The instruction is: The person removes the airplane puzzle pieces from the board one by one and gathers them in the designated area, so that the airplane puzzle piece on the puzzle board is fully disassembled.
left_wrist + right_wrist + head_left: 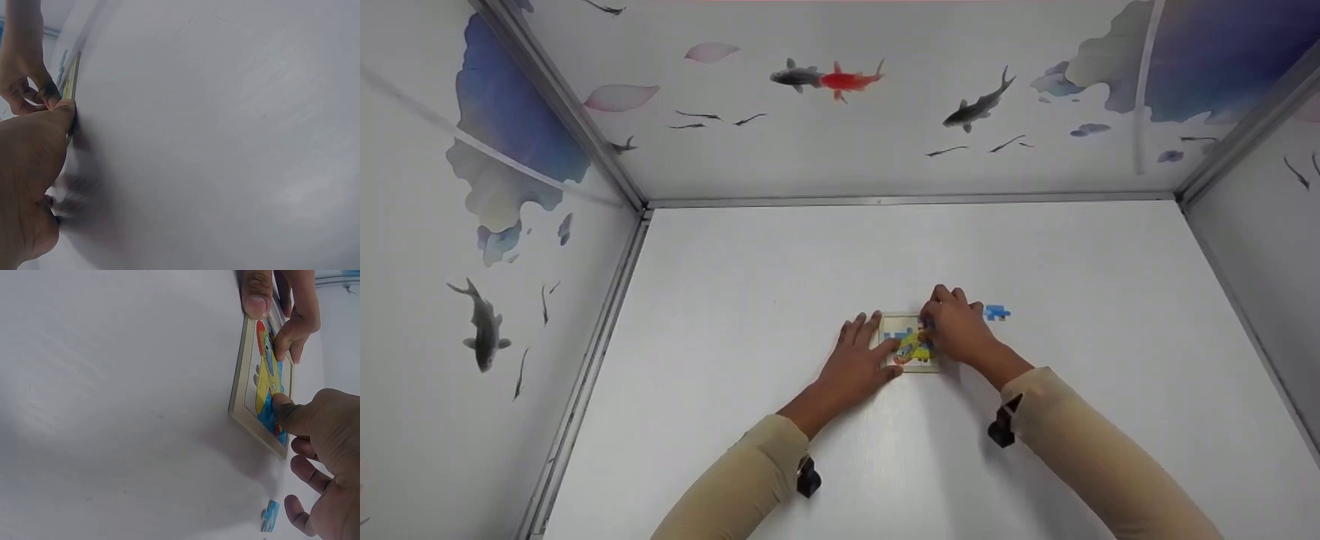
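Note:
A small jigsaw puzzle (pixel 913 349) with a yellow and blue picture lies in a pale wooden tray (pixel 257 426). My left hand (pixel 851 366) rests on the tray's left side with fingers fairly straight. Its thumb is at the near edge, and its index fingertip touches the picture. My right hand (pixel 962 330) is over the right part with bent fingers. In the right wrist view its thumb (pixel 289 415) presses on a blue puzzle piece (pixel 269 415); the index fingertip is hidden behind it. The left wrist view shows both hands meeting at the tray's edge.
A loose blue puzzle piece (pixel 997 312) lies on the white tabletop (pixel 765 262), just right of the tray. White walls (pixel 840 150) painted with fish and leaves enclose the table at the back and both sides.

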`<state>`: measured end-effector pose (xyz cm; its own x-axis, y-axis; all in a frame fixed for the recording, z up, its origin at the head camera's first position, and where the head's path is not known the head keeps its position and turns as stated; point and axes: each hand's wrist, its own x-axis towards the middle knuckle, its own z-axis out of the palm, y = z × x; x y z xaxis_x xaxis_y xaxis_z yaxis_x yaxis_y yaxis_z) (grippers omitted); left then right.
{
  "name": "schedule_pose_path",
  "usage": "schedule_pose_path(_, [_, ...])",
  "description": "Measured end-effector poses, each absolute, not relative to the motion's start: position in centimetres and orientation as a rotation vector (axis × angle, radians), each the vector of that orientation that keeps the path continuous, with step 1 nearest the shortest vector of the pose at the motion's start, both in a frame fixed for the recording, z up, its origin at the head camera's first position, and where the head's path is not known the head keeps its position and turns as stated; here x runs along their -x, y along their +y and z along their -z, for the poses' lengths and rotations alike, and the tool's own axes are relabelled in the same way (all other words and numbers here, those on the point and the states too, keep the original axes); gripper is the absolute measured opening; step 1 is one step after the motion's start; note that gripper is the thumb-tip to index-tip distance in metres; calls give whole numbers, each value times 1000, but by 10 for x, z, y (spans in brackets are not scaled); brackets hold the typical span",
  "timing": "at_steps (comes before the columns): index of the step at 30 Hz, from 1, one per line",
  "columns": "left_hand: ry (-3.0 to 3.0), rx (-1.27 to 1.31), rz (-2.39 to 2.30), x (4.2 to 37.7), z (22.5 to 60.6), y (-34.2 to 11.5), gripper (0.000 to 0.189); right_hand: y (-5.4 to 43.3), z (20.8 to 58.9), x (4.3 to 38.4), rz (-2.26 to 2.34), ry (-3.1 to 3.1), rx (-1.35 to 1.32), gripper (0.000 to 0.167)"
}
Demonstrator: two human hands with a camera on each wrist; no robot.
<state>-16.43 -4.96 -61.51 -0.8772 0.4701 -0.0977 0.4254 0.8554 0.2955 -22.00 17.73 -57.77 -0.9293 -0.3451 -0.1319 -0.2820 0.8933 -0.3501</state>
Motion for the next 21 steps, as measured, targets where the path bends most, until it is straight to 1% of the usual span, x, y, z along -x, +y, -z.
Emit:
schedule_pose_path(10, [2882,-687,-354,165,614,-49,59,178,581,225,456,2869,492,29])
schedule_pose_path(21, [2881,-684,-345,164,616,-49,60,181,582,224,464,2879,527,29])
